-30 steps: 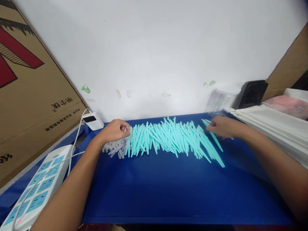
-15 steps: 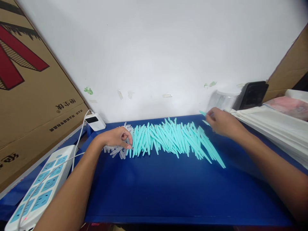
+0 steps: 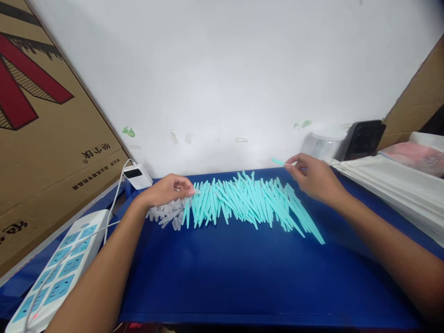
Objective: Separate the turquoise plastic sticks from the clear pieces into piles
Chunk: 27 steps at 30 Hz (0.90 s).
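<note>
My right hand (image 3: 314,178) pinches one slim turquoise plastic stick (image 3: 278,162) near its end, raised above the back of the blue table, its free end pointing left. Fingertips closed, my left hand (image 3: 173,188) hovers over the left end of a long row of turquoise plastic sticks (image 3: 243,199). A small translucent piece (image 3: 197,191) shows at those fingertips, partly hidden. The sticks lie loosely overlapped, mostly pointing toward me. Below my left hand is a heap of small translucent plastic pieces (image 3: 169,212), partly covered by the hand.
A white power strip (image 3: 62,268) with cables runs along the left, beside a white device (image 3: 137,175) and a big cardboard box (image 3: 62,152). At the back right stand a clear container (image 3: 324,145), a black object (image 3: 366,141) and stacked white trays (image 3: 381,180).
My right hand has turned and moved slightly left with a turquoise stick; a second turquoise piece by it no longer shows. My left hand has risen from the near side of the row.
</note>
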{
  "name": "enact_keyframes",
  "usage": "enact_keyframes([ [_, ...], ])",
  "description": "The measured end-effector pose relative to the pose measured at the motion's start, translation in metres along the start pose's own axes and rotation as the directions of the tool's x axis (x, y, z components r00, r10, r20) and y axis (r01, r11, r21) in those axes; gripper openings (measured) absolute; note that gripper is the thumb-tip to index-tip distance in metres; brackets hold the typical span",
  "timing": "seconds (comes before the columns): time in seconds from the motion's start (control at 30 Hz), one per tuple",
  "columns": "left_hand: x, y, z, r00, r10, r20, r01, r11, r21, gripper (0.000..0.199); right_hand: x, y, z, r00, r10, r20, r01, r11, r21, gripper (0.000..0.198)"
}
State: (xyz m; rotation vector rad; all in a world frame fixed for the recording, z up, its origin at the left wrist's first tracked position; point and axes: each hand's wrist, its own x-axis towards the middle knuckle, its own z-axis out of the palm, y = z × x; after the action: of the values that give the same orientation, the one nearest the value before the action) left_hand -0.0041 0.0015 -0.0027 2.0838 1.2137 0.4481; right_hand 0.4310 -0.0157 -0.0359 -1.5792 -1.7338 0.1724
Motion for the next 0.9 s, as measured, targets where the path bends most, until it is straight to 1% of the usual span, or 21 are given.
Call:
enact_keyframes([
  [0.07,0.008,0.003,0.016,0.983,0.010,-0.185,-0.033,0.992,-0.123,0.044,-0.005,-0.009,0.004,0.996,-0.037,0.077,0.024,0.987,0.160,0.033],
  [0.1,0.012,0.004,0.026,0.966,0.010,-0.258,-0.060,0.981,-0.184,0.048,-0.008,-0.014,0.006,0.990,-0.061,0.125,0.031,0.973,0.231,0.037],
  [0.13,0.016,0.005,0.036,0.954,0.011,-0.298,-0.086,0.967,-0.239,0.051,-0.011,-0.019,0.008,0.980,-0.089,0.178,0.034,0.956,0.290,0.039],
  [0.23,0.023,0.009,0.064,0.964,0.048,-0.263,-0.138,0.933,-0.334,0.053,-0.021,-0.034,0.013,0.935,-0.162,0.317,0.025,0.919,0.395,0.043],
  [0.3,0.024,0.013,0.076,0.973,0.079,-0.216,-0.150,0.929,-0.337,0.048,-0.026,-0.041,0.016,0.916,-0.196,0.350,0.038,0.911,0.411,0.041],
  [0.37,0.023,0.017,0.084,0.978,0.091,-0.188,-0.149,0.934,-0.324,0.044,-0.030,-0.045,0.017,0.907,-0.237,0.347,0.074,0.903,0.424,0.037],
  [0.43,0.022,0.020,0.087,0.979,0.092,-0.185,-0.147,0.939,-0.310,0.042,-0.031,-0.047,0.017,0.902,-0.269,0.337,0.100,0.891,0.444,0.032],
  [0.53,0.020,0.024,0.089,0.976,0.078,-0.201,-0.139,0.941,-0.308,0.039,-0.032,-0.050,0.016,0.905,-0.278,0.323,0.110,0.885,0.452,0.029],
  [0.7,0.020,0.028,0.092,0.971,0.054,-0.232,-0.131,0.935,-0.329,0.038,-0.033,-0.055,0.013,0.912,-0.257,0.321,0.084,0.881,0.466,0.030],
  [0.9,0.019,0.030,0.094,0.969,0.072,-0.235,-0.143,0.942,-0.302,0.037,-0.033,-0.054,0.014,0.900,-0.261,0.349,0.070,0.877,0.474,0.029],
])
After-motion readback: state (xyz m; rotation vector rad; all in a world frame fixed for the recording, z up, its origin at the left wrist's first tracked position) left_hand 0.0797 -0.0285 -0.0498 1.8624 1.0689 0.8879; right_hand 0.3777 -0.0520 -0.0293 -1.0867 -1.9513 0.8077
